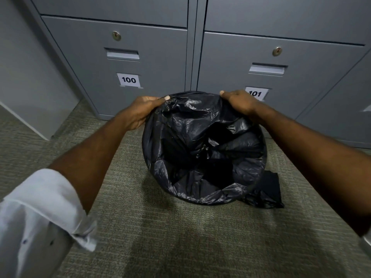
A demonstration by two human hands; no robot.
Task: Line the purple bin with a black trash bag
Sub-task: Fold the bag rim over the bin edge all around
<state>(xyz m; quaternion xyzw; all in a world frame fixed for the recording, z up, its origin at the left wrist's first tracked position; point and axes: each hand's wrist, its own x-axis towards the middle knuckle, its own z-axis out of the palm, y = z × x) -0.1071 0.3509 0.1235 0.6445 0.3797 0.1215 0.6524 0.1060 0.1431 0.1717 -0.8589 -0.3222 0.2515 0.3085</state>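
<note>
The black trash bag [202,149] sits in the bin on the carpeted floor [160,237], straight ahead of the person and just in front of 2 grey lockers [140,63] labelled 100 and 101. Its mouth gapes upward, so the bin's long axis runs straight down, away from the camera. The bag film already appears folded out over the near, left and right parts of the rim; no purple shows anywhere, so the bin itself is wholly hidden under the plastic and its colour cannot be checked.

Both hands are at the far edge of the opening. The left hand [143,111] is closed on the bag's hem at the far left, thumb on top and fingers curled under the film. The right hand [239,103] pinches the hem at the far right, fingers bent over the plastic, partly covering the 101 label [259,93]. They sit about equally far along the rim, on opposite sides, so neither is clearly nearer; the stretch of hem between them is the part probably left to pull down over the far rim.

A loose flap of bag [265,191] trails onto the floor at the near right, or it may be a separate piece of plastic. The bag's bottom is a dark crumple, and whether it reaches the bin's base cannot be made out.
</note>
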